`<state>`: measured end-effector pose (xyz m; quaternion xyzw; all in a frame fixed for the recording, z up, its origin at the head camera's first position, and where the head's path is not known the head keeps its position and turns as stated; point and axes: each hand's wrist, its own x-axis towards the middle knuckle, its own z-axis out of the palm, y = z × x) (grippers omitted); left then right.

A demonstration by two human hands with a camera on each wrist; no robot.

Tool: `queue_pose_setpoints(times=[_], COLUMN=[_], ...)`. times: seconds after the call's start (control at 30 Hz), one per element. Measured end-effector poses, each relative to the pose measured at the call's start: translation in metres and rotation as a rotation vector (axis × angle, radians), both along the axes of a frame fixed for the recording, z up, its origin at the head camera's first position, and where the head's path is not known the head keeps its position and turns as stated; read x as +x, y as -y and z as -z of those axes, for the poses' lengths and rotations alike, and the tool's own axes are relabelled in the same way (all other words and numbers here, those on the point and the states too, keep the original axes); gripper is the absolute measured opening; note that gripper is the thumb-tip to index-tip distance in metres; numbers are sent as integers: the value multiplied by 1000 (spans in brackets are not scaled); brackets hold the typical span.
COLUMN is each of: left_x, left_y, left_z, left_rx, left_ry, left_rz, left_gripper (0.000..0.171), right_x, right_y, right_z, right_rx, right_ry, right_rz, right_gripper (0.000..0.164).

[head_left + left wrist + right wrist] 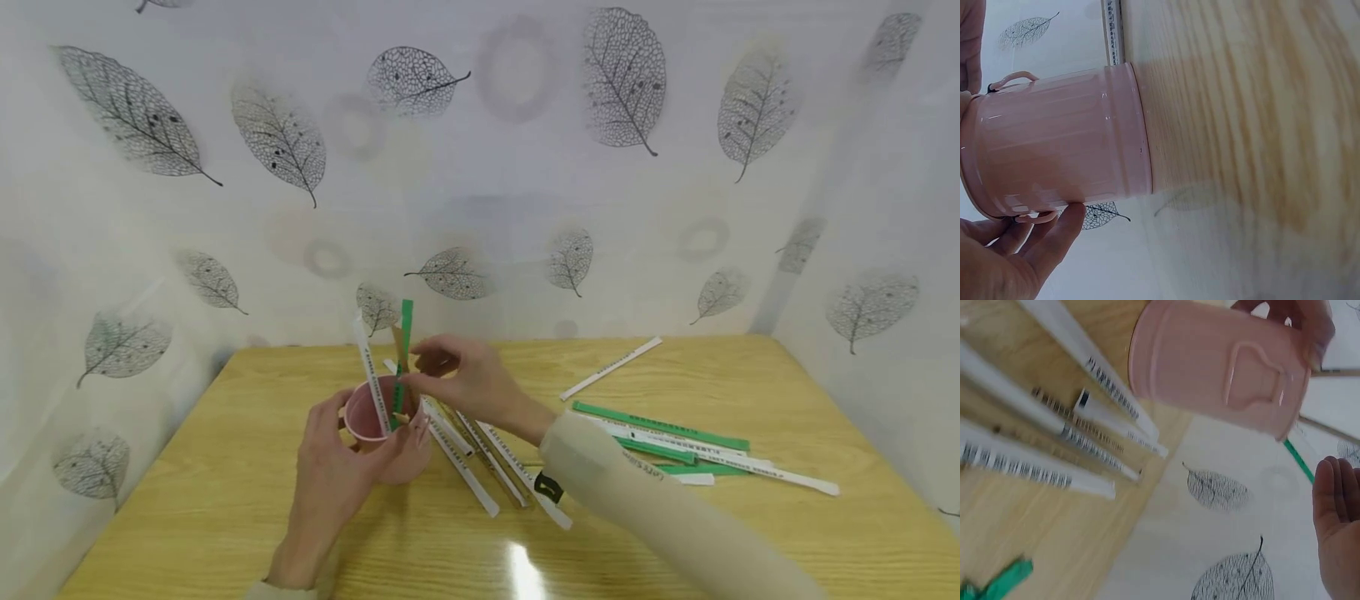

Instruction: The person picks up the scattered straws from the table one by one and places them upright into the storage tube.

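A small pink pail (405, 463) with side handles stands on the wooden table. My left hand (336, 462) grips it near the rim, thumb on the near side and fingers around the far side. Several slim, printed paper-wrapped sticks lean inside: a white stick (367, 354), a green stick (407, 321) and a brown stick (398, 340). Over the right side of the rim is my right hand (474, 379), its thumb tip right by the green and brown sticks and a gap between thumb and fingers. The right wrist view shows this right hand (1340, 519) with extended fingers beside the green stick's end.
Right of the pail, several white and brown wrapped sticks (463, 473) lie aslant on the table (187, 508). Farther right is a pile of green and white sticks (675, 435). One white stick (611, 368) lies alone near the back edge, before a leaf-patterned backdrop (517, 175).
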<state>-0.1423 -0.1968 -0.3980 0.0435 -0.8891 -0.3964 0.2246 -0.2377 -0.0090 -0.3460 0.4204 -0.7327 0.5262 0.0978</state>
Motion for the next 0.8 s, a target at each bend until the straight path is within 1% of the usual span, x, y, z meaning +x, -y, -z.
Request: queue_pose_setpoints(times=[0.1, 0.2, 0.27, 0.33, 0.4, 0.47, 0.53, 0.6, 0.63, 0.7, 0.8], left_x=[0, 0, 0, 0, 0, 0, 0, 0, 0, -1, -1], left_y=[0, 0, 1, 2, 2, 2, 2, 0, 0, -1, -2], left_z=[0, 0, -1, -2, -2, -2, -2, 0, 1, 2, 3], left_rx=[-8, -21, -27, -28, -26, -24, -21, -22, -25, -28, -24], left_ry=[18, 25, 23, 24, 26, 33, 32, 25, 18, 6, 9], left_rz=[-6, -5, -5, -2, -2, -1, -4, -9, -11, -16, -16], left_gripper=[80, 81, 81, 81, 80, 79, 80, 80, 80, 80, 81], right_x=[-6, -16, -24, -33, -40, -44, -47, -48, -48, -47, -44], right_y=[-20, -52, -78, -105, -133, -159, -182, -202, -210, -224, -235], right_z=[-5, -12, -13, -11, -5, 3, 12, 20, 23, 28, 32], right_rx=[41, 118, 213, 339, 485, 637, 772, 881, 926, 992, 1054], right_ry=[14, 58, 68, 44, 26, 23, 46, 101, 119, 166, 230], right_rz=[68, 158, 216, 257, 261, 237, 193, 159, 143, 129, 125], right_gripper=[33, 28, 21, 16, 11, 9, 9, 6, 5, 6, 11])
